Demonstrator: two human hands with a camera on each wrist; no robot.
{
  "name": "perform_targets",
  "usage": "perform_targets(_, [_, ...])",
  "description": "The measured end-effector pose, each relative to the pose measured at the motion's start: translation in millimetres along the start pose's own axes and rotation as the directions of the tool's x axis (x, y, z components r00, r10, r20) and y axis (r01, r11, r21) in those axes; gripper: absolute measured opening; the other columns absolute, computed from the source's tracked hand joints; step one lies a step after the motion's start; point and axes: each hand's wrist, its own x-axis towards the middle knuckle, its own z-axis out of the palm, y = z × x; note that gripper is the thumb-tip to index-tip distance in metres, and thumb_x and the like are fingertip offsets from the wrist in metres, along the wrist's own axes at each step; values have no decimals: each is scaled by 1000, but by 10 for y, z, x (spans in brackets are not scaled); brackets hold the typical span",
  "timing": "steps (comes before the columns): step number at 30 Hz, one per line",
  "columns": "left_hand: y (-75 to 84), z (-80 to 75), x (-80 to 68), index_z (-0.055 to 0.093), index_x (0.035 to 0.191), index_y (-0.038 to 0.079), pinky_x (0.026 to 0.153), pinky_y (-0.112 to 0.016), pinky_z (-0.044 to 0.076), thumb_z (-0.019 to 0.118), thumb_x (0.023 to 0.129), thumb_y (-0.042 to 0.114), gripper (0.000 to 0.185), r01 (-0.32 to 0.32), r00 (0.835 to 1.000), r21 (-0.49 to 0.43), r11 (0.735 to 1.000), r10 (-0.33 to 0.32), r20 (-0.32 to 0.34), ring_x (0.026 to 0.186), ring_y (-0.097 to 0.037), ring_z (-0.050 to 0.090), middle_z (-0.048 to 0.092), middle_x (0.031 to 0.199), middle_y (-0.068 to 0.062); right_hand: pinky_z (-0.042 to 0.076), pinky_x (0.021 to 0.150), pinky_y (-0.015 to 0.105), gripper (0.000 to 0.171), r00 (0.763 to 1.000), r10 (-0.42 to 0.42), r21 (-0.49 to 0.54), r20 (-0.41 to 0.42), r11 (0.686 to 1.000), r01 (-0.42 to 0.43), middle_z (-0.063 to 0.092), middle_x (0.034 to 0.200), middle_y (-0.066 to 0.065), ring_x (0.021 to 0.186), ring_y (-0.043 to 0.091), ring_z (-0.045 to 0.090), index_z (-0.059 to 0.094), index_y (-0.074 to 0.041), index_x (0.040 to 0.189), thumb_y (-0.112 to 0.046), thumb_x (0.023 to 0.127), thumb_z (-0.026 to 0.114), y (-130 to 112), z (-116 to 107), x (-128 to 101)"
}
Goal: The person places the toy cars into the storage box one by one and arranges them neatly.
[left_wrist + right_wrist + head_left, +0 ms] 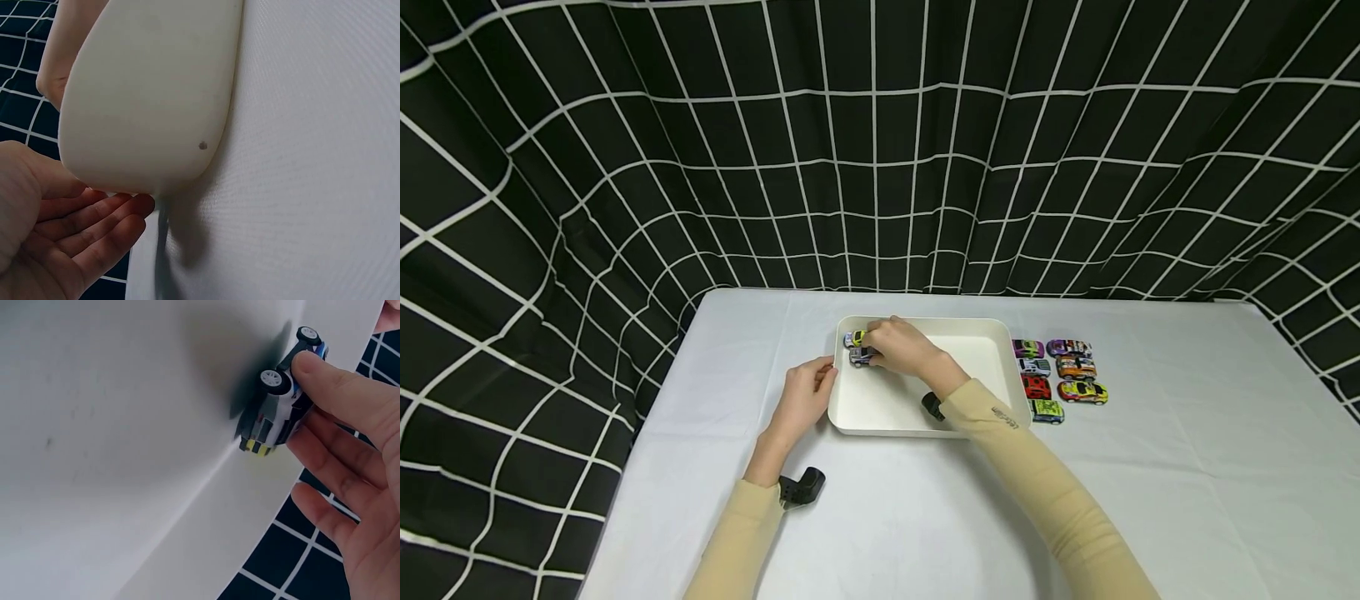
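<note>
A white rectangular tray [962, 342] lies on the table. My right hand [904, 346] reaches into its back left corner and pinches a small toy car [281, 409] between thumb and fingers. That car has dark and white sides and white-hubbed wheels; the right wrist view has it tilted close to the tray wall. Just behind it in the corner sits a toy car with yellow on it [852, 339], partly hidden by my fingers. At the tray's left side, my left hand [801, 396] touches the outer wall with its fingertips, the fingers loosely extended in the left wrist view.
Right of the tray, several toy cars stand in two columns, among them a red one [1036, 387], an orange one [1076, 367] and a yellow one [1082, 392]. A white cloth [1180, 467] covers the table. Black gridded curtain [895, 183] hangs behind and at the sides.
</note>
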Motion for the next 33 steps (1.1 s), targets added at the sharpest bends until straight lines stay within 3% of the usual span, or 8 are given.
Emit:
perform_targets(9, [10,-10,1,59,111,-15,66,-26,55,54,91,0,25,-8,1000,3,1000,8,-8,79,-24,65,65,92,-21,48,76,35,17,1000,-10,-24,-21,1000,9,61,84,3,79,16,56,72,-7,91,-14,76,76,-40,48,60])
perform_targets(16, [1,-5,2,59,111,-14,66,-25,55,54,92,1,25,-5,1000,5,1000,5,1,80,-24,65,65,91,-21,48,84,39,19,1000,13,-24,-9,1000,-14,63,87,3,83,16,57,71,-8,94,-15,77,75,-65,68,74])
perform_targets(24, [-2,0,-1,58,113,-15,66,-24,55,54,92,2,26,-1,1000,0,1000,1,3,81,-25,65,65,94,-22,47,75,34,19,1000,7,-33,-29,999,-8,60,84,2,78,14,54,71,-8,93,-16,77,76,-78,67,70])
perform_targets(33, [7,-2,-4,59,112,-14,67,-26,55,54,92,1,25,-6,1000,-1,1000,6,-7,81,-25,65,65,93,-22,47,76,35,25,998,-6,-67,-60,998,2,59,85,2,82,16,56,70,-8,96,-22,77,76,-72,35,11])
